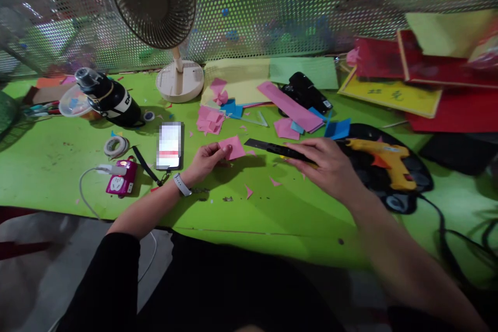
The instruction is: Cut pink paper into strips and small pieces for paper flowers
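the left hand (206,162) pinches a small pink paper square (232,147) by its left corner, fingers closed on it; the paper is flat, matte, a little creased, and sits low over the green bench (54,166) about midway between its left and right edges. the right hand (324,163) lies over the near end of a black ruler (272,149), fingers curled together onto it; the ruler stretches toward the pink square, its far tip just beside the paper. the hand is motion-blurred, so whether the ruler is lifted or only pressed down cannot be told.

small pink scraps (249,191) lie scattered toward the near edge. a heap of pink paper pieces (210,119) sits behind the left hand, with blue pieces (233,109) beside it and a long pink strip (290,106) further right.

a clear lidded cup (72,101) near the left edge holds something colourful, too blurred to make out; a black bottle (111,98) lies tilted against it. a yellow glue gun (383,158) rests on a dark mat (416,187) toward the right edge. a phone (170,146) lies face up, its screen blurred out. a roll of tape (115,146) and a pink gadget (121,181) with a white cable sit near the left. a fan (155,5) stands at the back edge, its top cut off.
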Demonstrator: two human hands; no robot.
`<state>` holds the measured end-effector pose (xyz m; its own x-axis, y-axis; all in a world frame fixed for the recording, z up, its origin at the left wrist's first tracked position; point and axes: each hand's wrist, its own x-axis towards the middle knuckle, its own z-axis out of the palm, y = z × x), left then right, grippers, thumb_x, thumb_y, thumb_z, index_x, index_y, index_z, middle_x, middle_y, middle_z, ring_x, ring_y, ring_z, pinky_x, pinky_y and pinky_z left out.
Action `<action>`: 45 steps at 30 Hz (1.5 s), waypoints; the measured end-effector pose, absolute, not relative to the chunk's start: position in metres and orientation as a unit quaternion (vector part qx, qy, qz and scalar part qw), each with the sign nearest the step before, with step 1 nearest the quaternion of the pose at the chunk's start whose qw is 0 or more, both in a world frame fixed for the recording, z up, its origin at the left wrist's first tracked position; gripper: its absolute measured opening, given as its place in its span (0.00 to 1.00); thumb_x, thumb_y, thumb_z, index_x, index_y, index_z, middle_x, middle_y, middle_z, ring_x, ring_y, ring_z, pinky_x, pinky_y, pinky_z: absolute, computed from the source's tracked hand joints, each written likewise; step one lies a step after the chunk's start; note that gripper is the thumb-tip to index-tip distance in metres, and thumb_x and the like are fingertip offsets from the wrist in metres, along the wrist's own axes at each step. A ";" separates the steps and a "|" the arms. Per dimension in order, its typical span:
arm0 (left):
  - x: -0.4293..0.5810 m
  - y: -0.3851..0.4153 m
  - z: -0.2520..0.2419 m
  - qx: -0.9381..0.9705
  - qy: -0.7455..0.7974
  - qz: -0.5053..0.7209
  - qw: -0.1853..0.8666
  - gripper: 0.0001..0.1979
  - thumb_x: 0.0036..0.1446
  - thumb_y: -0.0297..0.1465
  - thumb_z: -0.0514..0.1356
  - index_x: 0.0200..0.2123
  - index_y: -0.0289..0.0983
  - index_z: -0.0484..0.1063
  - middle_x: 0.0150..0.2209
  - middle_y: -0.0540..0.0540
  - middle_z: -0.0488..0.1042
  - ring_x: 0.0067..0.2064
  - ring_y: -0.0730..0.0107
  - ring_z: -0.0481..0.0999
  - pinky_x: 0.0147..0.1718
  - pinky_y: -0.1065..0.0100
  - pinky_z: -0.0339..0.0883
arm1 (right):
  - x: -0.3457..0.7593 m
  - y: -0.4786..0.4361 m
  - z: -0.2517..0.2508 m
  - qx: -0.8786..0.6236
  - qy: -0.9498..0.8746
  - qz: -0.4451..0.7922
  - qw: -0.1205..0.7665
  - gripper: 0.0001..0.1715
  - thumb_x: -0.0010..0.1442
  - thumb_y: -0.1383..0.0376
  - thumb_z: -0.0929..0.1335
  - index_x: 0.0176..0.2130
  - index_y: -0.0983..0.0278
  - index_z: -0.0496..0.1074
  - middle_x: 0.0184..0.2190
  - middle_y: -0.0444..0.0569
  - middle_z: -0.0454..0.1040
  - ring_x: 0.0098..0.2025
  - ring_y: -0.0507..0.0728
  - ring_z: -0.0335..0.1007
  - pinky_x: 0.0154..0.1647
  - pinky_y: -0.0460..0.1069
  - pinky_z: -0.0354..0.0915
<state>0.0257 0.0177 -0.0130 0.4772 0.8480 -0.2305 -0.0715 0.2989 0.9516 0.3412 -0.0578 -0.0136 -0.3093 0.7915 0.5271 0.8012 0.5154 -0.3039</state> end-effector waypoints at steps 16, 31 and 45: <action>0.024 0.017 -0.012 0.525 0.403 0.312 0.682 0.23 0.56 0.50 0.70 0.34 0.34 0.78 0.32 0.45 0.79 0.28 0.76 0.74 0.29 0.71 0.69 | 0.336 -0.057 -0.015 -0.496 -0.805 -0.022 0.324 0.20 0.71 0.58 0.67 0.59 0.55 0.76 0.43 0.54 0.76 0.46 0.63 0.74 0.48 0.59 0.72; 0.028 0.009 -0.011 0.528 0.430 0.307 0.665 0.19 0.54 0.48 0.71 0.28 0.37 0.81 0.26 0.47 0.78 0.26 0.76 0.71 0.28 0.70 0.62 | 0.326 -0.061 -0.011 -0.495 -0.825 0.014 0.271 0.21 0.72 0.59 0.66 0.60 0.56 0.75 0.44 0.56 0.77 0.47 0.65 0.73 0.46 0.61 0.73; 0.030 0.008 -0.014 0.504 0.417 0.337 0.677 0.16 0.54 0.46 0.72 0.27 0.39 0.81 0.26 0.50 0.78 0.28 0.76 0.70 0.32 0.69 0.63 | 0.326 -0.059 -0.011 -0.470 -0.835 0.041 0.284 0.19 0.72 0.57 0.65 0.57 0.57 0.78 0.42 0.55 0.77 0.45 0.63 0.72 0.43 0.59 0.73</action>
<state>0.0298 0.0083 -0.0136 0.4259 0.8763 -0.2254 -0.0355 0.2651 0.9636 0.3260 -0.0588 -0.0113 -0.3966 0.8078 0.4361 0.7616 0.5548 -0.3350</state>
